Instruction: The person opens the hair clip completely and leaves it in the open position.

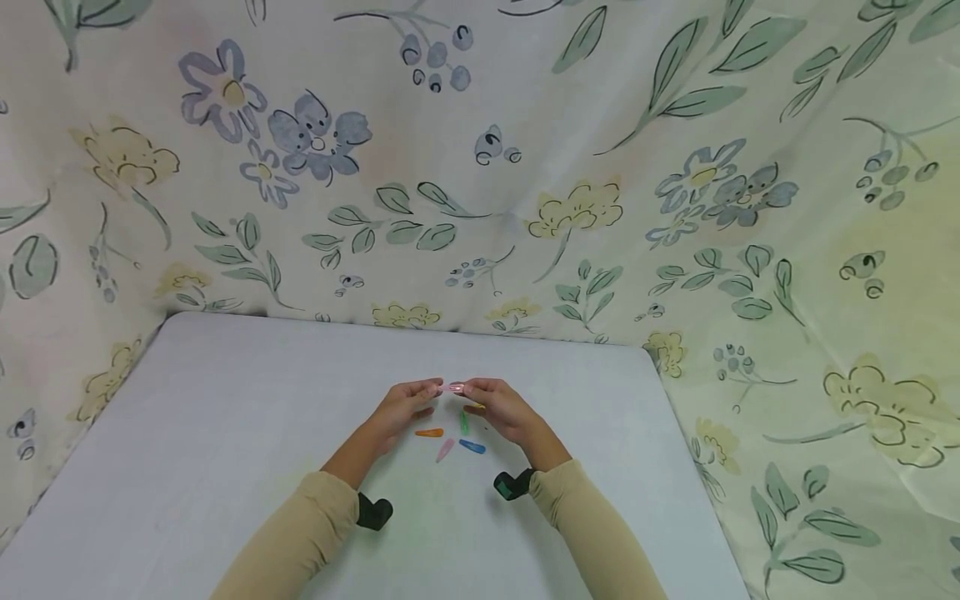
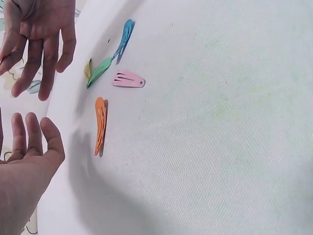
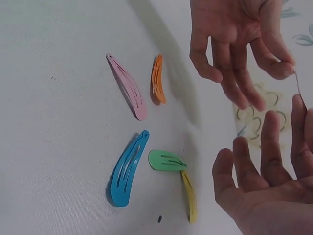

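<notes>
at the near edge of my head view, i record two tan sleeves, one on each forearm, with a dark wrist mount at each cuff. beyond these, on the white counter, i log five loose hair clips. nearest is a pale pink clip; just beside it, to the right, lies a blue clip. slightly farther, to the left, is an orange clip. next comes a green clip, and by its narrow end a yellow clip; from the right wrist the two appear to meet, though i cannot confirm contact. a small dark speck lies near the yellow clip.

farther out, both hands are raised over the counter. the left hand pinches one end of the held clip, pinkish in colour, its thumb and forefinger closed together, the other fingers loosely bent and spread. the right hand pinches the opposite end in like manner. i cannot tell whether this clip is snapped. at the back, a floral cloth hangs behind the counter's far edge.
</notes>
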Tool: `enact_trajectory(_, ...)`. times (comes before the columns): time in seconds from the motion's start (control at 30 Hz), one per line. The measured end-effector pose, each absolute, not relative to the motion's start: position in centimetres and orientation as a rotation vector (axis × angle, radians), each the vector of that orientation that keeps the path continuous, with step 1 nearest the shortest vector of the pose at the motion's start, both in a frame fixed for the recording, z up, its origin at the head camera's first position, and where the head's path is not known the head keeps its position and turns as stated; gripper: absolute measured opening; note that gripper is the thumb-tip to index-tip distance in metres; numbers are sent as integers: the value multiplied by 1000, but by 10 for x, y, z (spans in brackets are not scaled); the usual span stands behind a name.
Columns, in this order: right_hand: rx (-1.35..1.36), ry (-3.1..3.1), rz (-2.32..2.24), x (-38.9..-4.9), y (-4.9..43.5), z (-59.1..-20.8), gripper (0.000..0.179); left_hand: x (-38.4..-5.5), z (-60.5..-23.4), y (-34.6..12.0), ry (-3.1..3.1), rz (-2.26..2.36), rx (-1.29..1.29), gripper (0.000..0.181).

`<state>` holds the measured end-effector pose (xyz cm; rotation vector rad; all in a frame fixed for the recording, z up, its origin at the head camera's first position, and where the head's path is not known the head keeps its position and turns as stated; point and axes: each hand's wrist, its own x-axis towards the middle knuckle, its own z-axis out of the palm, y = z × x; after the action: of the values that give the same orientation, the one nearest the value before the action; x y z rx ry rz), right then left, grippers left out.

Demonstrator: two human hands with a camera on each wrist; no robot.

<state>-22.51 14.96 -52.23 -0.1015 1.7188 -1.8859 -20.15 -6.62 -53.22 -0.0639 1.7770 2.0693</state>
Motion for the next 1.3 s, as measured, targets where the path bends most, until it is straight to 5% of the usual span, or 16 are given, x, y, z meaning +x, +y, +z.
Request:
enact_trajectory(0.77,-68,2069,-1678,-229,147,-523,28,-204,-533,-64,2134,1886,-135,32)
enact_trajectory(1.3,-415,2844,-1026,-222,131,-537,13,-204,-554,-59,2817,1445,118,9)
